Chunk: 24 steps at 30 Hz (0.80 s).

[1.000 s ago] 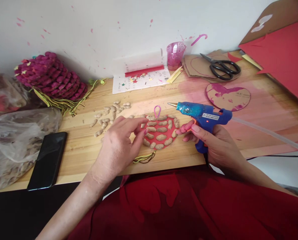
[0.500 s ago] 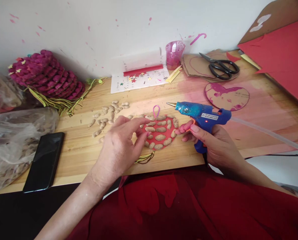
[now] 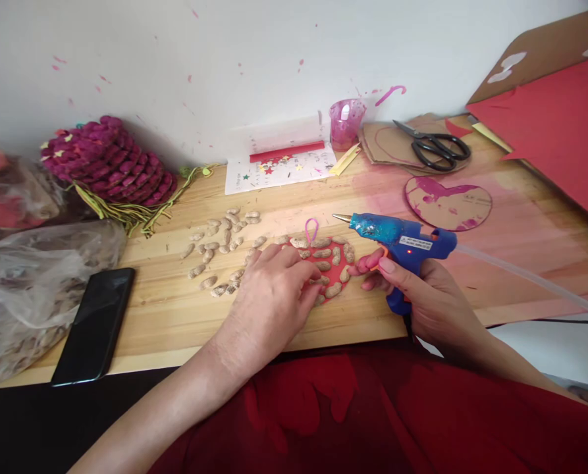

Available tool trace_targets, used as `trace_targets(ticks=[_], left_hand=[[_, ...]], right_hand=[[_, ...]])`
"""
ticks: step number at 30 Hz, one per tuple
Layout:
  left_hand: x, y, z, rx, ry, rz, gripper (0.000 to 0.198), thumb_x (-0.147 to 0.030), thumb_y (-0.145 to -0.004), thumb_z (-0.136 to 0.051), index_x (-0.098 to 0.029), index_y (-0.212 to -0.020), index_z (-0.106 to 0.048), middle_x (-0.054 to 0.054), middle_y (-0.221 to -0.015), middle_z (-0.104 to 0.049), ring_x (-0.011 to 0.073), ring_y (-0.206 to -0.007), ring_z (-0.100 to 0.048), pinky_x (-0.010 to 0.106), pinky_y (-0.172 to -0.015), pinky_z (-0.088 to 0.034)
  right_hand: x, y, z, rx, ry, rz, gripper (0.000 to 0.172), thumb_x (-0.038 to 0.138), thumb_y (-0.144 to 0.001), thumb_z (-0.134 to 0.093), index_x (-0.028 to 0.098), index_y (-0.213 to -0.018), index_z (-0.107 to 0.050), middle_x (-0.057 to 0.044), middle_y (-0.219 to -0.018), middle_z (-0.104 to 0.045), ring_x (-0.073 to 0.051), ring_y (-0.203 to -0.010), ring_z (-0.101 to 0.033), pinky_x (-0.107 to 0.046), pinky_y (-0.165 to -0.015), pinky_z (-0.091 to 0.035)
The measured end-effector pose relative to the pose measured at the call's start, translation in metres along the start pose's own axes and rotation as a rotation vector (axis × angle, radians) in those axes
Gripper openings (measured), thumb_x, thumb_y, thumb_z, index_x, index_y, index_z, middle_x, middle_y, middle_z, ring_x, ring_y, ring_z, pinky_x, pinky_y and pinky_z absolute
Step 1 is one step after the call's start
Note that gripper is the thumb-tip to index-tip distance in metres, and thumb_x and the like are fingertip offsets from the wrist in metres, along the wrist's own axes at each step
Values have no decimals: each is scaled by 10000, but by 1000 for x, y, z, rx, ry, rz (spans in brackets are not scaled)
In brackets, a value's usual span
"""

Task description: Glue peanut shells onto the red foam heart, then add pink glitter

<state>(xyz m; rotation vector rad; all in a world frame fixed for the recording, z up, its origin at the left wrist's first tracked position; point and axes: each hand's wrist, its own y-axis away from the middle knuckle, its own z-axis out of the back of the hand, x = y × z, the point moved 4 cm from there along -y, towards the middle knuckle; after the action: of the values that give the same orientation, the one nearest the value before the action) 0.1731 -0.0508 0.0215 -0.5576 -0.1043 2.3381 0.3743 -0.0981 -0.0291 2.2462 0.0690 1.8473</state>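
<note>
My left hand (image 3: 274, 293) is over the left part of a red backing piece (image 3: 342, 268) covered with peanuts. Its fingers are bent, thumb and forefinger apart, with the fingertips at peanuts in the middle of the piece; nothing held shows, though the palm side is hidden. My right hand (image 3: 422, 289) grips a blue hot glue gun (image 3: 387, 232), fingers at its orange trigger. The gun's metal nozzle points left above the peanut-covered piece, and a clear glue stick (image 3: 511, 266) sticks out behind. A pink loop (image 3: 312, 230) stands at the piece's top edge.
Loose peanuts (image 3: 214, 247) lie left of the piece. Further left are a phone (image 3: 93, 326), plastic bags (image 3: 31, 276) and a stack of purple decorated pieces (image 3: 116, 164). Behind are a pink-stained cup (image 3: 346, 125), black scissors (image 3: 436, 148) and a cardboard heart (image 3: 449, 203).
My left hand has moved right and down, covering more of the peanut-covered piece. The glue gun stays in my right hand in nearly the same place. The view has shifted slightly.
</note>
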Motion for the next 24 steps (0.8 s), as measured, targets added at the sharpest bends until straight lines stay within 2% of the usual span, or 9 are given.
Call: trace_targets(ticks=[4,8,13,18,21,24], left_hand=[[-3,-1,-4,40,-11,35,70,-188,-909,-663,-206,-891,-728,60,-912,-683,256,-905,-604,450,-847,-479],[-7,-1,-4,50,-46,57,95,-178,-924,-634,-197,-882,-716,61,-922,-696,254,-935,-609,439,-883,-470],[-9,-3,-4,57,-97,31,95,-191,-921,-641,-190,-855,-709,59,-921,-698,261,-950,-611,426,-895,-462],[-8,-3,-5,53,-87,51,131,-200,-937,-631,-215,-1005,-741,58,-984,-711,268,-992,-614,433,-927,-454],[-10,-3,-5,69,-94,53,151,-179,-937,-618,-208,-1018,-742,64,-987,-710,267,-999,-613,434,-945,-453],[-10,-5,-6,92,-97,73,130,-191,-931,-626,-200,-989,-742,68,-966,-707,279,-986,-615,438,-921,-468]], right_hand=[[-1,0,2,-29,17,-15,208,485,-847,-764,279,-871,-747,6,-905,-766,-174,-794,-691,-287,-785,-515],[-6,1,9,-59,83,-79,285,532,-837,-755,255,-903,-757,-17,-892,-771,-210,-891,-693,-301,-819,-507],[-11,0,14,-128,86,-143,343,550,-748,-823,251,-905,-764,-10,-862,-769,-192,-816,-689,-258,-741,-522],[-9,0,12,-173,39,-178,386,545,-660,-879,245,-872,-761,-15,-841,-773,-186,-794,-689,-213,-662,-534],[-5,0,9,-185,39,-193,411,555,-616,-897,229,-824,-757,-32,-837,-778,-184,-780,-684,-193,-618,-534],[-2,0,8,-229,53,-198,473,575,-542,-920,213,-798,-752,-48,-837,-780,-191,-772,-694,-197,-651,-557]])
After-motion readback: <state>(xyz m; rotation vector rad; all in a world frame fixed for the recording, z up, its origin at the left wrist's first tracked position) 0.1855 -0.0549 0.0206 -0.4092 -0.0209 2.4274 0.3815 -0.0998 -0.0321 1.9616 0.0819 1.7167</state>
